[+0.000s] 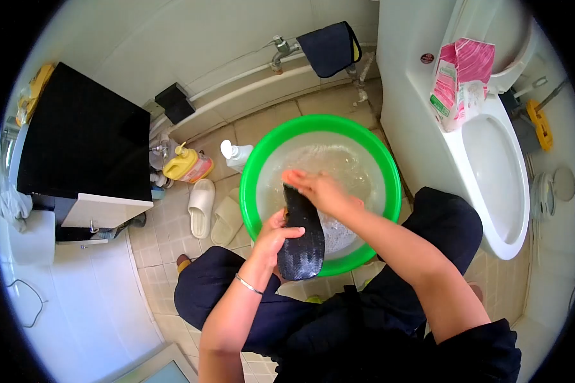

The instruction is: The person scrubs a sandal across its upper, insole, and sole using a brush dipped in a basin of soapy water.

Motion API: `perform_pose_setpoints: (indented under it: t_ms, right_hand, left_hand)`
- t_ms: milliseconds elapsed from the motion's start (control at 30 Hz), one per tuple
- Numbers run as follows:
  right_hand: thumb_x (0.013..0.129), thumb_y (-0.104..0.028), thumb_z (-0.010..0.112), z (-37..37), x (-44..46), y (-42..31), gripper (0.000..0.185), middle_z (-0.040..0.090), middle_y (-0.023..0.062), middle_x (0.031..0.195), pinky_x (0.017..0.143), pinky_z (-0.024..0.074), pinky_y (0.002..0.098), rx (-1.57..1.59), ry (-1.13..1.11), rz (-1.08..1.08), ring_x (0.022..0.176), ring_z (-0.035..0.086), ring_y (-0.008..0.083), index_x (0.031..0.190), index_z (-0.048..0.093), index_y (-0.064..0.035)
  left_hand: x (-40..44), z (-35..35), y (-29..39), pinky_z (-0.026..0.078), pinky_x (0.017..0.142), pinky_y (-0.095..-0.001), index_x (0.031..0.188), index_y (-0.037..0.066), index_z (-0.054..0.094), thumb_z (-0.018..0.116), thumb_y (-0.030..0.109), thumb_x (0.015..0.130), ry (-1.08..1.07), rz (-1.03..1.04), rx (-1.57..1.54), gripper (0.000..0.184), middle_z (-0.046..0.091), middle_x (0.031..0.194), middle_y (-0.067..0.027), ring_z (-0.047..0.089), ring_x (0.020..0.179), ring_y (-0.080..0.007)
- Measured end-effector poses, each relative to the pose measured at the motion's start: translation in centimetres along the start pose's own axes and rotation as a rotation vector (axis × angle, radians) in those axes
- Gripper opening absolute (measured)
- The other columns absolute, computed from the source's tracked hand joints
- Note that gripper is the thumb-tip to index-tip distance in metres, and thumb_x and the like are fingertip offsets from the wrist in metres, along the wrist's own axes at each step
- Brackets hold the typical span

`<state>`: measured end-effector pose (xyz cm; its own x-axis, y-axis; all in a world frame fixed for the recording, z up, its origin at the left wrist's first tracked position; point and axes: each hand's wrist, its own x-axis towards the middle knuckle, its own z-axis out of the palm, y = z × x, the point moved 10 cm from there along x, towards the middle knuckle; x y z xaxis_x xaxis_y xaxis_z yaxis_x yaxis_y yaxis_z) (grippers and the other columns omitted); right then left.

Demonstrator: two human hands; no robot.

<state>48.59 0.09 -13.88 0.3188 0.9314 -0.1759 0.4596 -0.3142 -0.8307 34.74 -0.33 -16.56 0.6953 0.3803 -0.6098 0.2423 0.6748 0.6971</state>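
A long, black, wet piece shaped like a shoe sole is tilted over the near side of a green-rimmed basin. My left hand grips it by its left edge, thumb on the upper face and fingers underneath. At its far end, my right hand is closed, slightly smeared by motion. What its fingers may hold there is hidden. Cloudy, sudsy water fills the basin, with foam below my right wrist.
A white bottle, a yellow pump jug and pale slippers stand left of the basin. A dark cloth hangs by the wall tap. Right is a toilet bearing a pink packet; left, a black-topped cabinet.
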Motion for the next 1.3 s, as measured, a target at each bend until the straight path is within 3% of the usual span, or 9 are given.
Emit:
perform_pose_setpoints:
  t_ms: [133, 267, 533, 600, 667, 700, 767, 867, 1300]
  right_hand:
    - [0.084, -0.015, 0.058, 2.8, -3.8, -2.0, 0.040, 0.055, 0.0030, 0.127, 0.090, 0.0482, 0.0382, 0.037, -0.038, -0.367, 0.099, 0.061, 0.0280, 0.122, 0.058, -0.0248]
    - [0.085, -0.015, 0.057, 1.2, -1.9, -0.2, 0.040, 0.051, 0.0024, 0.132, 0.093, 0.0457, 0.0400, 0.005, 0.023, -0.156, 0.109, 0.056, 0.0296, 0.121, 0.059, -0.0341]
    - [0.087, -0.006, 0.054, -2.9, -1.5, 13.4, 0.042, 0.055, 0.0071, 0.129, 0.094, 0.0428, 0.0306, -0.029, 0.704, 0.110, 0.106, 0.058, 0.0226, 0.127, 0.055, -0.0167]
    - [0.086, -0.003, 0.055, -2.0, -2.0, 15.2, 0.046, 0.054, 0.0075, 0.130, 0.092, 0.0434, 0.0295, 0.199, 0.705, 0.195, 0.104, 0.058, 0.0215, 0.130, 0.053, -0.0174]
    - [0.094, -0.019, 0.052, 3.4, -1.2, 12.4, 0.033, 0.057, 0.0018, 0.127, 0.091, 0.0433, 0.0275, 0.801, 0.045, 0.523, 0.106, 0.054, 0.0110, 0.126, 0.057, -0.0160]
    - [0.094, -0.019, 0.052, 3.2, -1.7, 11.3, 0.033, 0.057, 0.0018, 0.127, 0.091, 0.0433, 0.0275, 0.793, 0.039, 0.524, 0.106, 0.054, 0.0110, 0.126, 0.057, -0.0160]
    - [0.091, -0.021, 0.054, 1.6, -2.0, 3.7, 0.035, 0.055, 0.0017, 0.130, 0.088, 0.0459, 0.0302, 0.603, -0.022, -0.098, 0.100, 0.058, 0.0158, 0.126, 0.057, -0.0183]
    - [0.088, -0.018, 0.054, 0.9, -4.5, -2.8, 0.037, 0.052, 0.0012, 0.133, 0.088, 0.0473, 0.0359, -0.157, -0.051, -0.355, 0.096, 0.061, 0.0277, 0.124, 0.058, -0.0221]
    - [0.093, -0.024, 0.042, 1.7, 0.7, 0.6, 0.034, 0.056, 0.0019, 0.128, 0.087, 0.0467, 0.0400, -0.257, 0.060, -0.188, 0.100, 0.058, 0.0333, 0.124, 0.057, -0.0270]
  left_hand:
    - [1.0, -2.0, -0.5, 0.050, 0.080, -0.0303, 0.119, 0.001, 0.051, 0.063, -0.010, 0.069, 0.090, 0.015, -0.002, 0.053, 0.061, 0.103, -0.0081, 0.062, 0.092, -0.0189]
    - [0.3, -0.4, -0.4, 0.050, 0.082, -0.0316, 0.123, 0.002, 0.049, 0.062, -0.012, 0.069, 0.002, -0.015, 0.004, 0.057, 0.062, 0.105, -0.0082, 0.062, 0.093, -0.0200]
    - [-0.8, 0.2, 0.9, 0.052, 0.082, -0.0328, 0.125, 0.001, 0.049, 0.063, -0.008, 0.069, -0.066, -0.024, -0.044, 0.059, 0.064, 0.105, -0.0099, 0.064, 0.092, -0.0207]
    - [-0.5, -0.2, 0.4, 0.052, 0.081, -0.0328, 0.124, 0.001, 0.050, 0.064, -0.007, 0.070, -0.038, -0.049, -0.049, 0.056, 0.064, 0.103, -0.0100, 0.065, 0.089, -0.0211]
    - [-0.1, -0.6, 0.2, 0.052, 0.080, -0.0328, 0.123, 0.001, 0.050, 0.063, -0.007, 0.070, -0.024, -0.069, -0.052, 0.055, 0.064, 0.102, -0.0100, 0.065, 0.088, -0.0211]
    - [0.1, -0.9, 0.1, 0.052, 0.080, -0.0328, 0.122, 0.001, 0.050, 0.063, -0.007, 0.070, -0.006, -0.085, -0.053, 0.054, 0.064, 0.102, -0.0100, 0.065, 0.087, -0.0210]
    - [0.3, -1.1, -0.1, 0.052, 0.080, -0.0324, 0.122, 0.001, 0.051, 0.063, -0.007, 0.070, 0.012, -0.096, -0.048, 0.054, 0.064, 0.102, -0.0097, 0.065, 0.088, -0.0204]
    - [0.4, -0.4, 0.1, 0.051, 0.081, -0.0315, 0.121, 0.001, 0.051, 0.063, -0.007, 0.070, 0.031, -0.046, 0.005, 0.053, 0.064, 0.102, -0.0090, 0.064, 0.089, -0.0192]
    - [0.0, 0.3, -0.5, 0.047, 0.085, -0.0295, 0.123, 0.002, 0.052, 0.062, -0.010, 0.069, -0.004, 0.057, 0.128, 0.057, 0.063, 0.105, -0.0071, 0.061, 0.095, -0.0175]
